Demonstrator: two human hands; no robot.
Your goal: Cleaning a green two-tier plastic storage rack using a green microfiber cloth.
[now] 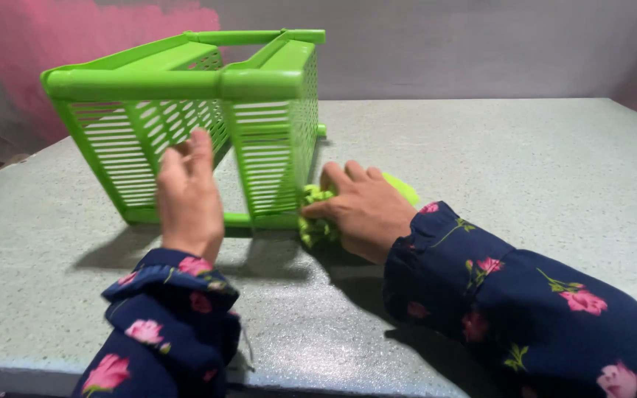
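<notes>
We see the left hand (189,195) flat against the tipped green basket (186,125), the right hand (363,210) gripping a green cloth (317,221) beside it (counter (517,169) open rightward).

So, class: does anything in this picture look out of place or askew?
Yes. The green slatted basket lies tipped on its side on the grey table, not upright. The left hand steadies it; the right hand presses a green cloth against it.

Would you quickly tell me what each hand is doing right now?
Left hand: open, fingers resting against the slatted green basket, not gripping it.
Right hand: closed on a green cloth pressed at the basket's lower corner.
</notes>
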